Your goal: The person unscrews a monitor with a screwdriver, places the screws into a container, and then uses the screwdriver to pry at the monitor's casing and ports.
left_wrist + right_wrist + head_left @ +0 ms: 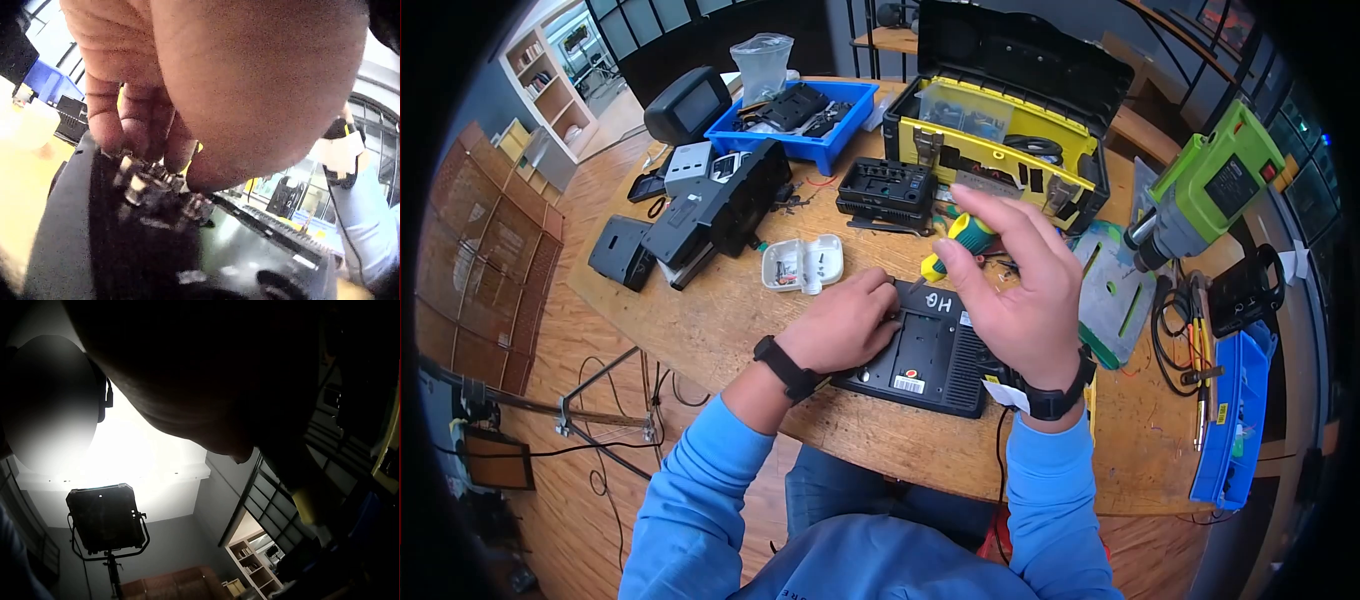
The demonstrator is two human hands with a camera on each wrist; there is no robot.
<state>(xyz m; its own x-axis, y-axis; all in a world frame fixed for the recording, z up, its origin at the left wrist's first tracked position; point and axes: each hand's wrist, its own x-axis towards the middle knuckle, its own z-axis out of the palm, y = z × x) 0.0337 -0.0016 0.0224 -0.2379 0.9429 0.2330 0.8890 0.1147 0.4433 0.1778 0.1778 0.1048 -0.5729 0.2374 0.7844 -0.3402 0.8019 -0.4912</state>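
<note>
A flat black case (925, 345) lay on the tabletop (1145, 450), close to the person's belly, with white letters and a small sticker on top. The left hand (840, 325) rested on its left side, with the fingers bent down and close together; I could not tell if they pinched anything there. The right hand (1030, 285) held a yellow and green screwdriver (970, 236) above the case. Its thumb and fingers were clamped on the handle, and the tool leaned down toward the left fingertips. Past the left hand sat an open white box (825, 268) with tiny bits in it. Over on the right was a big green drill (1220, 180). Farther back was a chunky black box (886, 190). Behind that were a blue tray (825, 150) with black parts in it and a yellow and black toolbox (995, 155) with its lid up.
</note>
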